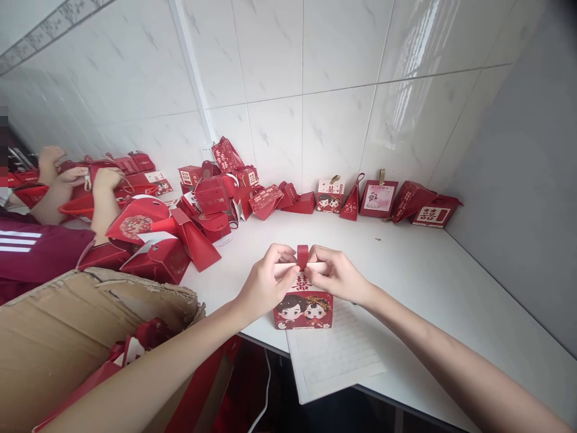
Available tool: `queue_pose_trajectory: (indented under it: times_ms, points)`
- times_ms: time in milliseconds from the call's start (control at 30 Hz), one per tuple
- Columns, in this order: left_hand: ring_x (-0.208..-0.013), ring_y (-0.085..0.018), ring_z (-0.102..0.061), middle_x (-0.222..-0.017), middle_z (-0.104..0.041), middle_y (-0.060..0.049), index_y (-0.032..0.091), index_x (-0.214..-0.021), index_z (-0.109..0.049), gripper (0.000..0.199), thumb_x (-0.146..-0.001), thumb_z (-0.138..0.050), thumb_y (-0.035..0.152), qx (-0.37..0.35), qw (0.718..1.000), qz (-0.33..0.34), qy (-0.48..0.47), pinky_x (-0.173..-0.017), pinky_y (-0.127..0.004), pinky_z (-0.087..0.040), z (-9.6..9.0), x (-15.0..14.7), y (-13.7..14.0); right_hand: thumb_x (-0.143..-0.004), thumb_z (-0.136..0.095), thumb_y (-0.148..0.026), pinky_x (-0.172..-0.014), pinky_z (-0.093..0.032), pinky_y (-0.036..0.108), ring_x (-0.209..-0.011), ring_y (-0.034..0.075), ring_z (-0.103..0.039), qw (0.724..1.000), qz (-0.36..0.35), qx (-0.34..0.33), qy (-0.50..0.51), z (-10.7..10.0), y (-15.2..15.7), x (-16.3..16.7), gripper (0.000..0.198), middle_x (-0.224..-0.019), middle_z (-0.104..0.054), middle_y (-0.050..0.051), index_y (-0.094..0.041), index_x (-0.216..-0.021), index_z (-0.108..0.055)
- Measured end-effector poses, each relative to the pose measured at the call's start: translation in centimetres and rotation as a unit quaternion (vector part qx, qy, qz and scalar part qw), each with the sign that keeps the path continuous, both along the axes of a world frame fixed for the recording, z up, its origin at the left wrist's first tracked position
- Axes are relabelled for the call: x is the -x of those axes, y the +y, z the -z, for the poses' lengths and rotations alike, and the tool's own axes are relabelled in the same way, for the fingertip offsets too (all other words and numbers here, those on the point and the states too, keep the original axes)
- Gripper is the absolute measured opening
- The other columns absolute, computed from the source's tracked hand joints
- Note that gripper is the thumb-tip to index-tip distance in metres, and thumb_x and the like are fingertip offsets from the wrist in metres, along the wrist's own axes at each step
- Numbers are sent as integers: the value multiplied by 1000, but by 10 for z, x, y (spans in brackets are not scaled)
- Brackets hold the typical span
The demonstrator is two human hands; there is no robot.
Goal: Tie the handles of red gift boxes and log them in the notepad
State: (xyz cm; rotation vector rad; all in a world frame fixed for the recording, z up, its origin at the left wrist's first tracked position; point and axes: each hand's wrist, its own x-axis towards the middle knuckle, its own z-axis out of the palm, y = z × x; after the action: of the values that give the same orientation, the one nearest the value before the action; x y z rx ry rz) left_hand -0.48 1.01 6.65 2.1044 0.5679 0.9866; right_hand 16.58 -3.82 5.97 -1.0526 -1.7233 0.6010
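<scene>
Paperboard seems to be the stuff of the double-happiness wedding favor box [303, 313], which sits upright between and just below the two hands, near the front edge of the table [433, 270]. Left hand [276, 276] and right hand [336, 273] each pinch the white top edge [321, 268], thumbs on the near side, with the red strap [303, 255] looped up between them. It is probably light and fairly stiff along its folds, yet its flat panels would likely dent or crease under a hard squeeze; the printed face may be a little slick. The folded top edge, close to the strap, looks the safest place to grip, and the side corners would do for steadying. Whether its base bears on the paper pad [338, 361] below the hands or hangs just above, I cannot tell. Nearer the wearer and to the left of the left hand, an open cardboard carton [63, 319] holds red pieces with ribbon [155, 329], partly hidden by the forearm. Beyond the left hand lies a heap of red gift boxes [211, 195], their contents not visible. Past the right hand, against the wall, stand a pyramid box [350, 205] and a matching cartoon-couple box [330, 198].
</scene>
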Motion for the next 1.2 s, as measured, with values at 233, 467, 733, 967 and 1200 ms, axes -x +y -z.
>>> queue_pose_trajectory:
  times_ms: [233, 467, 733, 967, 1200]
  points:
    - [-99, -17, -56, -100, -54, -7, 20, -102, -40, 25, -79, -45, 12, -18, 1000, 20, -2, -79, -32, -51, 1, 5, 3, -70, -48, -16, -49, -32, 19, -57, 10, -40, 999, 5, -14, -29, -2, 0, -1, 3, -66, -47, -2, -17, -68, -46]
    - [-106, -22, -55, -111, -55, -12, 18, -120, -29, 50, -77, -54, 19, 14, 997, -15, 79, -86, -39, -48, 0, 17, -1, -75, -49, -21, -51, -35, 20, -57, 11, -43, 999, -1, -18, -44, -3, -2, -1, 9, -66, -48, -1, -17, -68, -45]
    - [-121, -26, -42, -131, -42, -14, 17, -124, -31, 64, -73, -65, 32, 146, 973, 60, 170, -100, -44, -36, 20, 46, -5, -75, -53, -30, -45, -34, 20, -52, 11, -46, 997, 23, 46, 64, -13, -3, -4, 16, -62, -51, -1, -16, -68, -49]
    - [-116, -27, -47, -126, -48, -13, 16, -118, -40, 63, -67, -68, 40, 197, 978, -42, 59, -95, -39, -40, -18, 52, -16, -74, -61, -49, -48, -43, 23, -56, 15, -55, 955, 58, 74, 281, -25, -4, -10, 33, -65, -59, 2, -17, -76, -54]
    - [-107, -24, -51, -125, -46, -7, 26, -125, -38, 72, -62, -73, 30, -85, 980, -177, 29, -90, -37, -44, -50, 72, -28, -70, -68, -49, -83, -47, 38, -81, 21, -60, 966, -18, 26, 258, -17, 6, -12, 33, -82, -65, 6, -17, -78, -63]
